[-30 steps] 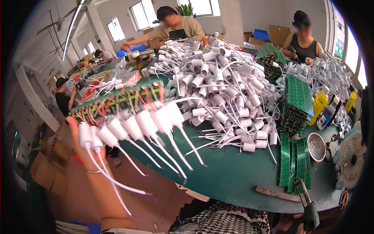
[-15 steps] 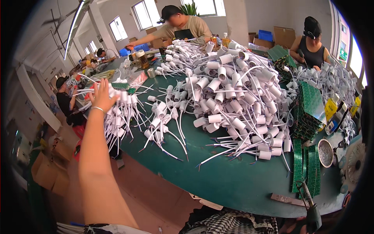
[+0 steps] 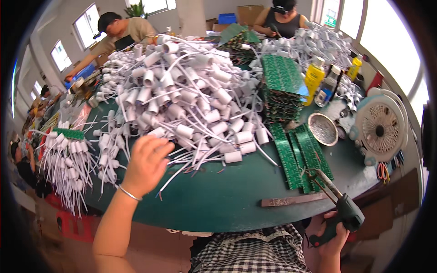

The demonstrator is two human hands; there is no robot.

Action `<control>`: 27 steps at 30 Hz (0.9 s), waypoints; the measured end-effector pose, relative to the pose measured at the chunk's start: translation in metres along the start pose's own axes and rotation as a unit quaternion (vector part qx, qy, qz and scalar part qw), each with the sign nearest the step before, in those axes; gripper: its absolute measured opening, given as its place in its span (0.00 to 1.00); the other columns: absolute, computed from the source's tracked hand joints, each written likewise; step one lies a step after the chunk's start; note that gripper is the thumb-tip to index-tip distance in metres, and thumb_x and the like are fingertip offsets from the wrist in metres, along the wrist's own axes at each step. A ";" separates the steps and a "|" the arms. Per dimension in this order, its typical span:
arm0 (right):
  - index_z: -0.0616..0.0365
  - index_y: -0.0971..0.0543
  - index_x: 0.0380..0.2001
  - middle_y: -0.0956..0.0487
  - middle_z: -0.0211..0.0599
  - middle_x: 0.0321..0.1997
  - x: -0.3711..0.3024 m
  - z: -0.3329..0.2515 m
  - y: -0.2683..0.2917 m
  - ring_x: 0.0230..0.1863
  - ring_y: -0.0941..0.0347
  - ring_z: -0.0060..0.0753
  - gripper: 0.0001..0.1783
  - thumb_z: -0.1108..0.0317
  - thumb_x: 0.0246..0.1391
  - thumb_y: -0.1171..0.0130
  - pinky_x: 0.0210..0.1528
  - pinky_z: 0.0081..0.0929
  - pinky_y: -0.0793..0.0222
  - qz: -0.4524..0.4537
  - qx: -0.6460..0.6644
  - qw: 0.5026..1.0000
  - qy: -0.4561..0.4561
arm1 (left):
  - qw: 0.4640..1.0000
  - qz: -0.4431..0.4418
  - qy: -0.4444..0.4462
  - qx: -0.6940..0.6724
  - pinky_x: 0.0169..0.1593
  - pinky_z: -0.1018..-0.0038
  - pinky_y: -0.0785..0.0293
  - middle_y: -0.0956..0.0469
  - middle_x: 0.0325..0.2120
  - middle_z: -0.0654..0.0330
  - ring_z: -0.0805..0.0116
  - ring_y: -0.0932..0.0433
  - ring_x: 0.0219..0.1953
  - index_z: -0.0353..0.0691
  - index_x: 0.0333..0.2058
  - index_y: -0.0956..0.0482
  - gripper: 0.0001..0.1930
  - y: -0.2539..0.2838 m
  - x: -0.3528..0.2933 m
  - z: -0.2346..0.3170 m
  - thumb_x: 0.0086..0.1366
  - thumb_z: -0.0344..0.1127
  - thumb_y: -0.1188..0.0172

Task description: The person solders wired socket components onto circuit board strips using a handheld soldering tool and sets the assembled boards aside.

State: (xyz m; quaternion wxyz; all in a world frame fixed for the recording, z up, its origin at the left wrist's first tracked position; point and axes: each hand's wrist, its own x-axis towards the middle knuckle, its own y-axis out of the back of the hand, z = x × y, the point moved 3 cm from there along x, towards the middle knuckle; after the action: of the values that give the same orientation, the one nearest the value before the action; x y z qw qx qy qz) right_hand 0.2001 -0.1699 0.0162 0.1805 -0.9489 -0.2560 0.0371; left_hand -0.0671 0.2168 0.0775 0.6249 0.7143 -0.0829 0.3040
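My left hand (image 3: 148,164) is above the green table (image 3: 195,209), fingers apart and slightly bent, with nothing seen in it. It hovers at the near left edge of a big heap of white lamp sockets with wires (image 3: 177,98); whether it touches any cannot be made out. At the lower right, my right hand (image 3: 336,239) grips a dark green soldering gun (image 3: 351,213), its tip pointing up and left toward green circuit board strips (image 3: 283,152). On the far left, a green board strip (image 3: 68,133) lies on more sockets whose wires hang over the edge.
A metal bar (image 3: 291,201) lies near the front edge. Stacked circuit boards (image 3: 283,75), a metal bowl (image 3: 336,139), yellow bottles (image 3: 314,84), a fan (image 3: 380,129) and scissors (image 3: 383,172) occupy the right side. Other people work across the table.
My left hand has come back from the board strip at the far left toward the heap. My view has swung right, and my right hand on the soldering gun now shows clearly.
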 end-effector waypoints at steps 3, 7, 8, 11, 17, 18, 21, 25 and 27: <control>0.72 0.31 0.44 0.23 0.50 0.36 -0.004 -0.001 0.018 0.18 0.26 0.35 0.28 0.57 0.49 0.40 0.17 0.30 0.28 0.041 0.022 0.999 0.017 | 0.979 -0.044 -0.118 -0.159 0.55 0.61 0.32 0.28 0.48 0.60 0.54 0.32 0.52 0.46 0.46 0.23 0.23 -0.053 0.046 0.098 0.48 0.30 0.35; 0.73 0.31 0.44 0.23 0.50 0.37 -0.014 -0.009 0.038 0.18 0.25 0.36 0.28 0.58 0.48 0.40 0.17 0.29 0.28 0.071 0.035 0.997 0.025 | 0.940 -0.153 -0.126 -0.277 0.49 0.64 0.30 0.26 0.41 0.59 0.58 0.30 0.47 0.40 0.45 0.25 0.24 -0.101 0.066 0.192 0.50 0.43 0.32; 0.73 0.31 0.44 0.23 0.50 0.37 -0.018 -0.011 0.048 0.18 0.25 0.36 0.28 0.58 0.48 0.40 0.17 0.29 0.28 0.077 0.035 0.996 0.028 | 0.930 -0.202 -0.108 -0.288 0.48 0.64 0.30 0.26 0.40 0.58 0.57 0.29 0.45 0.38 0.46 0.27 0.27 -0.105 0.066 0.210 0.51 0.46 0.32; 0.68 0.32 0.45 0.25 0.48 0.37 -0.022 -0.007 0.069 0.15 0.28 0.32 0.26 0.57 0.51 0.43 0.15 0.26 0.27 0.080 0.043 0.996 0.026 | 0.929 -0.224 -0.129 -0.265 0.47 0.64 0.30 0.27 0.40 0.56 0.56 0.29 0.43 0.38 0.47 0.28 0.26 -0.113 0.066 0.236 0.54 0.46 0.34; 0.64 0.31 0.46 0.25 0.47 0.37 -0.009 -0.005 0.068 0.14 0.30 0.29 0.25 0.57 0.51 0.44 0.14 0.25 0.30 0.081 0.036 0.995 0.042 | 0.957 -0.065 -0.231 -0.165 0.53 0.67 0.34 0.26 0.43 0.63 0.63 0.29 0.49 0.46 0.46 0.25 0.18 -0.153 0.125 0.212 0.54 0.28 0.44; 0.68 0.31 0.44 0.25 0.47 0.36 -0.007 -0.009 0.069 0.15 0.29 0.31 0.26 0.56 0.50 0.43 0.15 0.26 0.30 0.096 0.038 0.993 0.055 | 0.959 -0.036 -0.261 -0.107 0.53 0.67 0.35 0.26 0.42 0.65 0.65 0.29 0.49 0.46 0.45 0.25 0.17 -0.157 0.132 0.214 0.55 0.28 0.45; 0.71 0.30 0.42 0.24 0.46 0.36 -0.006 -0.011 0.071 0.16 0.28 0.31 0.27 0.55 0.50 0.43 0.16 0.26 0.30 0.122 0.042 0.989 0.067 | 0.937 -0.082 -0.333 -0.069 0.50 0.68 0.34 0.26 0.42 0.67 0.68 0.29 0.49 0.47 0.41 0.26 0.13 -0.168 0.148 0.214 0.56 0.30 0.46; 0.60 0.31 0.51 0.25 0.43 0.39 -0.006 0.001 0.083 0.15 0.31 0.26 0.26 0.56 0.53 0.46 0.15 0.22 0.32 0.096 0.036 0.993 0.057 | 0.937 -0.067 -0.312 -0.139 0.47 0.71 0.33 0.27 0.40 0.66 0.68 0.27 0.47 0.48 0.39 0.28 0.11 -0.146 0.150 0.197 0.55 0.33 0.45; 0.61 0.31 0.51 0.25 0.43 0.40 -0.006 0.005 0.082 0.15 0.32 0.25 0.26 0.55 0.53 0.46 0.15 0.21 0.32 0.091 0.038 0.994 0.043 | 0.930 -0.088 -0.332 -0.132 0.46 0.72 0.33 0.27 0.39 0.66 0.68 0.28 0.46 0.48 0.38 0.28 0.11 -0.112 0.138 0.187 0.54 0.34 0.44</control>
State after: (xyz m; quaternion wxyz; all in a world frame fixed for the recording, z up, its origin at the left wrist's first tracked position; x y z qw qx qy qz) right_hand 0.2327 -0.2372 -0.0181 0.2230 -0.9615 -0.1591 0.0222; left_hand 0.1608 0.0995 0.0508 0.6744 0.6901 -0.2618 -0.0204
